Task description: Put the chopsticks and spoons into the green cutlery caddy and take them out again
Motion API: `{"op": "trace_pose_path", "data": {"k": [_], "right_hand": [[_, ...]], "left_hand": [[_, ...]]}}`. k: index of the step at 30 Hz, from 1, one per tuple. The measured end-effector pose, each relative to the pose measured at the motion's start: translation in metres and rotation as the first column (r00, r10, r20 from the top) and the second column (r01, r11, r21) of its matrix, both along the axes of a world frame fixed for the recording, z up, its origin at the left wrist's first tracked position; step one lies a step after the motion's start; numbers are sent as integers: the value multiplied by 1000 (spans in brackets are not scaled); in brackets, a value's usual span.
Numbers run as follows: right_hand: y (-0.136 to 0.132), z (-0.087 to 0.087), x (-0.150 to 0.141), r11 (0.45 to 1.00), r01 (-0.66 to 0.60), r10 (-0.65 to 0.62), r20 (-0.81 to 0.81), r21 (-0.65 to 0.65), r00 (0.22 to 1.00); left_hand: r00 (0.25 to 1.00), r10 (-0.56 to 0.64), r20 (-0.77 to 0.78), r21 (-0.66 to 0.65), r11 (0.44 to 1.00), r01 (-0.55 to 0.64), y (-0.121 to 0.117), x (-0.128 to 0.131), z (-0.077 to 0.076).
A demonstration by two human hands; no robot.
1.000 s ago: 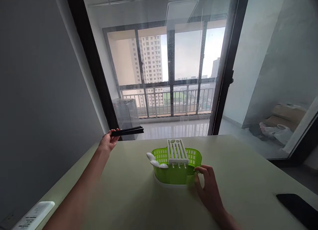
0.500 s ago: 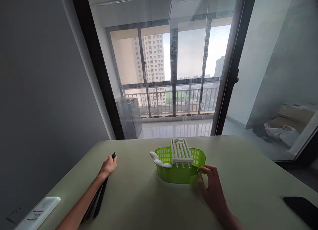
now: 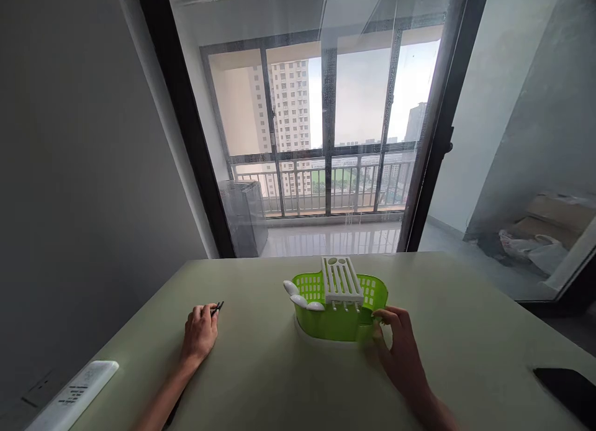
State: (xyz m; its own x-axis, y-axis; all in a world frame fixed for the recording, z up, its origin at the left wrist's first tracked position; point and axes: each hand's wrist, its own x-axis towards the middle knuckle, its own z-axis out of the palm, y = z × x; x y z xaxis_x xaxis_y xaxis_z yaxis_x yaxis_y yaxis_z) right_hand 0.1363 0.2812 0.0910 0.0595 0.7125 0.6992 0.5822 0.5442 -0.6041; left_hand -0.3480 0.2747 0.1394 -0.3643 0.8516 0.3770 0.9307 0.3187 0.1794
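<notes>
My left hand (image 3: 201,331) is closed around several black chopsticks (image 3: 217,307) on the left of the table. Their thin tips poke out past the fingers, while hand and forearm cover most of their length. A green plastic basket (image 3: 326,326) with a white base stands in the middle. Across its top lies a white slotted rack (image 3: 343,281) with small hooks. White spoons (image 3: 298,301) hang at the basket's left front rim, bowls up. My right hand (image 3: 401,350) pinches the basket's right front edge between thumb and fingers.
A long white object (image 3: 77,394) with dark markings lies at the table's left edge. On the right lies a flat black object (image 3: 565,384). The pale table (image 3: 261,381) ends at a glass door.
My left hand has turned, back of hand now up, and the chopsticks have swung from lengthwise toward pointing right, mostly under the arm. My right hand stays at the basket.
</notes>
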Motion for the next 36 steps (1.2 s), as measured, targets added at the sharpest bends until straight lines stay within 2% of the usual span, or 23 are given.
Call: {"op": "trace_pose_path", "data": {"k": [5, 6, 8, 9, 11, 13, 16, 18, 21, 24, 27, 29, 31, 36], "right_hand": [[-1, 4, -2, 1000, 5, -5, -19, -4, 1000], [-2, 4, -3, 1000, 7, -7, -23, -5, 1000], [-2, 5, -4, 1000, 8, -8, -33, -6, 999], [-2, 5, -4, 1000, 6, -6, -37, -7, 999], [-1, 4, -4, 1000, 2, -2, -37, -9, 999], [0, 2, -4, 1000, 0, 0, -29, -11, 1000], [1, 0, -2, 1000, -8, 7, -12, -12, 1000], [1, 1, -2, 1000, -8, 8, -1, -6, 1000], [0, 4, -2, 1000, -4, 4, 1, 1, 1000], [0, 7, -3, 1000, -15, 15, -10, -10, 1000], [0, 8, -3, 999, -28, 27, -24, -26, 999], [0, 8, -3, 999, -34, 33, -28, -36, 999], [1, 9, -3, 998, -35, 34, -30, -46, 999], [0, 11, -4, 998, -35, 33, -39, -55, 999]], "left_hand": [[998, 15, -69, 54, 998, -11, -5, 7, 2], [997, -12, -83, 84, 996, 19, -7, 13, 6], [985, -158, -73, 149, 975, 168, -10, 33, 17], [962, -270, -43, 178, 945, 273, -12, 46, 24], [871, -487, 61, 232, 856, 462, -16, 78, 42], [762, -630, 151, 275, 767, 580, -17, 112, 62], [588, -794, 158, 300, 605, 737, -12, 155, 93], [502, -852, 146, 228, 523, 821, -3, 174, 109], [452, -885, 113, 77, 462, 884, 14, 194, 123], [417, -907, 67, -33, 415, 909, 29, 205, 126], [367, -928, 59, -79, 363, 929, 38, 210, 125], [351, -934, 62, -83, 346, 935, 40, 211, 124], [359, -932, 51, -71, 356, 932, 41, 209, 124], [432, -900, 50, 79, 435, 897, 40, 199, 127]]}}
